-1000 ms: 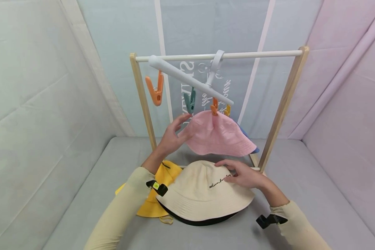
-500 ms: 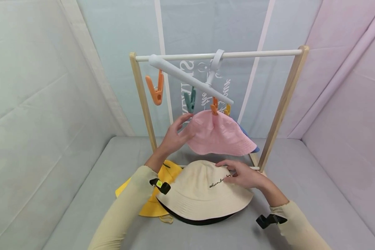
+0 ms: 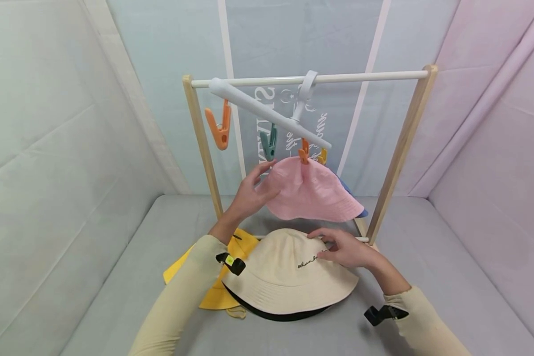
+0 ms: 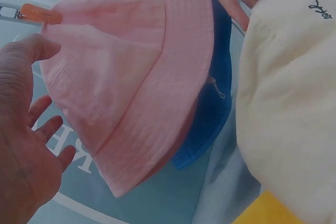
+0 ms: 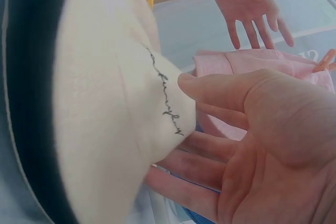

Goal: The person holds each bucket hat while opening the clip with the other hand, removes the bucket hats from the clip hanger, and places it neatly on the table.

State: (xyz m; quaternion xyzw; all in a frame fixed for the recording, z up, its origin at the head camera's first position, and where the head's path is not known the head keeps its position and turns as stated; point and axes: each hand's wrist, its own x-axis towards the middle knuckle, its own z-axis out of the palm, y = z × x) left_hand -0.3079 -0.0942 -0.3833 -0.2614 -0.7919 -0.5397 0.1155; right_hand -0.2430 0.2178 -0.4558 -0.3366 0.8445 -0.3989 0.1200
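Note:
A pink bucket hat [image 3: 311, 195] hangs from an orange clip [image 3: 304, 152] on a pale blue hanger [image 3: 267, 111]. My left hand [image 3: 251, 193] is at the hat's left side, fingers spread and holding nothing; in the left wrist view its thumb is close to the crown. A cream bucket hat [image 3: 289, 272] with black script lettering and a dark underside sits in front. My right hand [image 3: 349, 249] rests at the right of its crown, thumb by the lettering. The right wrist view shows the extended fingers [image 5: 205, 166] partly behind the crown, not curled round it.
A yellow hat [image 3: 220, 296] lies partly under the cream one. Behind the pink hat hangs a blue hat [image 4: 207, 103] by a yellow clip [image 3: 322, 156]. A green clip [image 3: 269, 143] and another orange clip hang left. The white rail [image 3: 369, 77] stands on wooden legs.
My left hand has shifted slightly right along the pink hat's side. The right hand stays at the cream hat's crown; the hats barely move.

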